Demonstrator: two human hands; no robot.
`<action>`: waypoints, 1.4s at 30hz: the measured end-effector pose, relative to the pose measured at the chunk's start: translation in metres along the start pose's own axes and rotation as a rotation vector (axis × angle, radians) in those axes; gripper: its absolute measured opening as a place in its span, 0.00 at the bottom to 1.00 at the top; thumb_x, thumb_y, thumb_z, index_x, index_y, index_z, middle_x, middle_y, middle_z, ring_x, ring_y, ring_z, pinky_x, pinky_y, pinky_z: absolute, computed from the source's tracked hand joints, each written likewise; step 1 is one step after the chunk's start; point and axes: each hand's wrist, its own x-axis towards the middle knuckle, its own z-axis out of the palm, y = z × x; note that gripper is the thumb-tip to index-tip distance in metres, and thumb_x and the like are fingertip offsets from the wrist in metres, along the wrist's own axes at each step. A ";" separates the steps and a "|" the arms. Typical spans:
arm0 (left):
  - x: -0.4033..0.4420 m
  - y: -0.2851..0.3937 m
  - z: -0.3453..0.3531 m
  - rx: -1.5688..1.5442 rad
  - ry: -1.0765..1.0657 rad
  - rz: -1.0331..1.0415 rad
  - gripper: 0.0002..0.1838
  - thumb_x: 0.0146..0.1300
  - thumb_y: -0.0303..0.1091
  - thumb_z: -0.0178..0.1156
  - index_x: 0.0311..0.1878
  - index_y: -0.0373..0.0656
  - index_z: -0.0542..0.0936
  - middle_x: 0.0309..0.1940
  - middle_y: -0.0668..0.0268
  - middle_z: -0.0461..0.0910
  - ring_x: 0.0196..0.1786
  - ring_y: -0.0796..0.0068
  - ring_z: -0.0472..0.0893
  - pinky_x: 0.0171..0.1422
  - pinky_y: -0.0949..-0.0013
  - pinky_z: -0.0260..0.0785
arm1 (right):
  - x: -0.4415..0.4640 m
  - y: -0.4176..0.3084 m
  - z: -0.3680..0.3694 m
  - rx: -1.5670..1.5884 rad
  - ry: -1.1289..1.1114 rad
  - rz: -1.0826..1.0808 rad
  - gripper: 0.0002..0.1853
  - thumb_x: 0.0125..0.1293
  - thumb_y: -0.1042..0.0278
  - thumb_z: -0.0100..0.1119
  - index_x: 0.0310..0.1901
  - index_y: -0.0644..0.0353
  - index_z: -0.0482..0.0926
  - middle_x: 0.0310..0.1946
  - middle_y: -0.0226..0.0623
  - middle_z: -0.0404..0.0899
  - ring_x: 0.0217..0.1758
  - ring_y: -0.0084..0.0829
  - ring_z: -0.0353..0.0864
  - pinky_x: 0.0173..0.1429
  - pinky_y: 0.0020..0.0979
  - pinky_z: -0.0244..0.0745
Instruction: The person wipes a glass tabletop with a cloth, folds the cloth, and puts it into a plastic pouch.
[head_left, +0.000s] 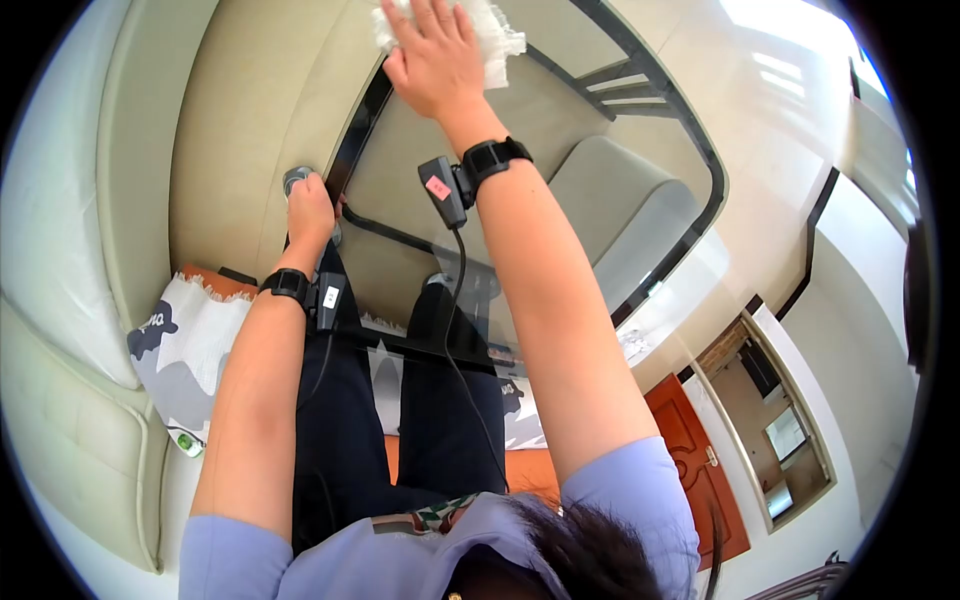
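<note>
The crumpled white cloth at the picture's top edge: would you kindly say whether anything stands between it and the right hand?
Nothing visible does: the bare right hand lies directly on the crumpled white cloth, fingers over it.

Wht cloth (502,45), blk-edged tbl (357,132), lilac slvs (635,490)

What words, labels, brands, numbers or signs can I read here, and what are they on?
None reads with certainty:
White label on the left wrist's black box: dark marks, too small.
Pink label on the right wrist's black box: marks too small.
White lettering on the grey-and-white fabric at left: turned and distorted, unreadable.
</note>
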 end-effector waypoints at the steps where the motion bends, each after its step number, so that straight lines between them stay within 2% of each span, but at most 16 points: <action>1: -0.001 0.002 -0.001 0.012 -0.007 -0.026 0.26 0.63 0.42 0.38 0.20 0.37 0.78 0.15 0.57 0.76 0.20 0.63 0.77 0.31 0.62 0.69 | 0.007 0.011 -0.001 -0.004 0.005 -0.001 0.32 0.62 0.63 0.44 0.69 0.58 0.57 0.70 0.49 0.54 0.74 0.47 0.50 0.74 0.44 0.46; 2: -0.003 0.004 -0.001 0.013 -0.005 -0.022 0.26 0.63 0.42 0.38 0.20 0.37 0.78 0.15 0.57 0.76 0.20 0.63 0.77 0.31 0.62 0.69 | 0.014 0.024 -0.003 -0.019 0.025 0.028 0.32 0.62 0.62 0.44 0.69 0.56 0.58 0.71 0.48 0.53 0.74 0.46 0.50 0.74 0.45 0.45; 4: -0.007 0.007 0.001 -0.109 0.021 0.069 0.27 0.65 0.42 0.34 0.18 0.35 0.75 0.09 0.63 0.69 0.10 0.72 0.66 0.15 0.68 0.56 | 0.020 0.048 -0.009 -0.033 0.046 0.061 0.32 0.62 0.62 0.44 0.69 0.54 0.58 0.71 0.48 0.52 0.75 0.45 0.49 0.75 0.45 0.45; 8: -0.005 0.002 0.001 -0.113 0.014 0.048 0.27 0.65 0.43 0.34 0.19 0.35 0.75 0.08 0.63 0.68 0.09 0.72 0.66 0.14 0.68 0.56 | 0.005 0.094 -0.037 -0.130 0.125 0.204 0.31 0.63 0.62 0.43 0.70 0.51 0.59 0.72 0.48 0.52 0.74 0.46 0.51 0.74 0.45 0.46; 10: -0.006 0.006 -0.002 -0.070 -0.010 -0.010 0.28 0.64 0.44 0.35 0.18 0.35 0.76 0.10 0.61 0.72 0.12 0.68 0.70 0.19 0.66 0.62 | -0.017 0.122 -0.051 -0.189 0.158 0.259 0.31 0.63 0.63 0.43 0.70 0.51 0.58 0.71 0.48 0.53 0.74 0.48 0.51 0.74 0.45 0.47; 14: 0.001 -0.004 0.002 -0.153 0.008 -0.027 0.29 0.64 0.46 0.35 0.17 0.35 0.74 0.08 0.63 0.69 0.10 0.69 0.67 0.16 0.68 0.58 | -0.080 0.183 -0.079 -0.308 0.138 0.344 0.30 0.65 0.63 0.43 0.70 0.53 0.58 0.71 0.48 0.54 0.74 0.47 0.51 0.74 0.45 0.47; 16: 0.000 0.003 0.001 -0.170 0.009 -0.068 0.29 0.64 0.45 0.35 0.17 0.35 0.73 0.08 0.62 0.69 0.10 0.69 0.67 0.16 0.68 0.58 | -0.114 0.216 -0.088 -0.205 0.254 0.468 0.30 0.64 0.59 0.41 0.70 0.40 0.58 0.73 0.40 0.52 0.76 0.44 0.48 0.75 0.46 0.42; 17: 0.000 0.003 0.001 -0.191 0.020 -0.115 0.29 0.64 0.45 0.35 0.17 0.35 0.73 0.08 0.62 0.68 0.09 0.69 0.66 0.15 0.68 0.57 | -0.131 0.233 -0.093 -0.206 0.256 0.479 0.30 0.64 0.59 0.41 0.70 0.40 0.58 0.73 0.40 0.52 0.76 0.44 0.48 0.75 0.46 0.42; 19: 0.008 -0.008 -0.001 -0.217 0.013 -0.107 0.29 0.64 0.46 0.34 0.17 0.35 0.72 0.09 0.60 0.69 0.09 0.69 0.66 0.14 0.67 0.57 | -0.166 0.268 -0.102 -0.323 0.225 0.510 0.31 0.66 0.58 0.36 0.72 0.41 0.52 0.74 0.41 0.48 0.76 0.44 0.45 0.76 0.45 0.40; 23: 0.022 -0.020 -0.008 -0.207 -0.003 -0.124 0.30 0.65 0.47 0.33 0.18 0.35 0.72 0.10 0.58 0.70 0.09 0.67 0.67 0.14 0.66 0.57 | -0.226 0.321 -0.123 -0.380 0.254 0.594 0.30 0.67 0.57 0.34 0.72 0.42 0.52 0.74 0.44 0.47 0.76 0.46 0.45 0.75 0.46 0.43; 27: 0.011 -0.004 -0.011 -0.217 -0.080 -0.141 0.33 0.65 0.51 0.29 0.21 0.33 0.74 0.10 0.61 0.69 0.10 0.67 0.66 0.16 0.67 0.59 | -0.282 0.347 -0.140 -0.389 0.242 0.763 0.30 0.68 0.56 0.32 0.73 0.44 0.51 0.74 0.43 0.46 0.77 0.46 0.43 0.76 0.45 0.39; 30: -0.002 0.012 -0.006 -0.170 -0.024 -0.146 0.37 0.66 0.54 0.26 0.27 0.31 0.75 0.10 0.63 0.66 0.11 0.67 0.64 0.17 0.67 0.58 | -0.308 0.348 -0.143 -0.344 0.282 0.858 0.31 0.68 0.55 0.31 0.73 0.47 0.50 0.74 0.45 0.44 0.77 0.46 0.42 0.76 0.45 0.38; 34: -0.007 0.017 -0.004 -0.126 -0.031 -0.108 0.34 0.66 0.51 0.25 0.28 0.32 0.74 0.12 0.63 0.66 0.12 0.67 0.64 0.18 0.66 0.58 | -0.355 0.343 -0.140 -0.408 0.288 1.026 0.31 0.68 0.55 0.31 0.73 0.50 0.49 0.74 0.46 0.43 0.77 0.48 0.40 0.76 0.45 0.36; 36: -0.014 0.022 -0.005 -0.104 -0.042 -0.106 0.33 0.66 0.51 0.25 0.28 0.33 0.74 0.12 0.63 0.66 0.13 0.68 0.64 0.19 0.66 0.58 | -0.375 0.316 -0.139 -0.323 0.290 1.039 0.31 0.69 0.56 0.31 0.73 0.51 0.48 0.74 0.47 0.42 0.77 0.49 0.40 0.76 0.45 0.36; 40: -0.009 0.017 -0.009 -0.097 -0.136 -0.075 0.32 0.66 0.50 0.25 0.29 0.34 0.74 0.12 0.63 0.65 0.14 0.68 0.64 0.22 0.66 0.58 | -0.438 0.260 -0.123 -0.345 0.322 1.104 0.31 0.68 0.59 0.34 0.73 0.52 0.49 0.74 0.48 0.43 0.76 0.50 0.42 0.76 0.46 0.38; 42: -0.006 0.013 -0.013 -0.114 -0.186 -0.073 0.32 0.66 0.50 0.25 0.30 0.34 0.74 0.13 0.63 0.66 0.15 0.69 0.65 0.23 0.66 0.59 | -0.469 0.225 -0.114 -0.346 0.331 1.037 0.32 0.66 0.61 0.36 0.73 0.52 0.50 0.73 0.49 0.45 0.75 0.52 0.44 0.75 0.47 0.39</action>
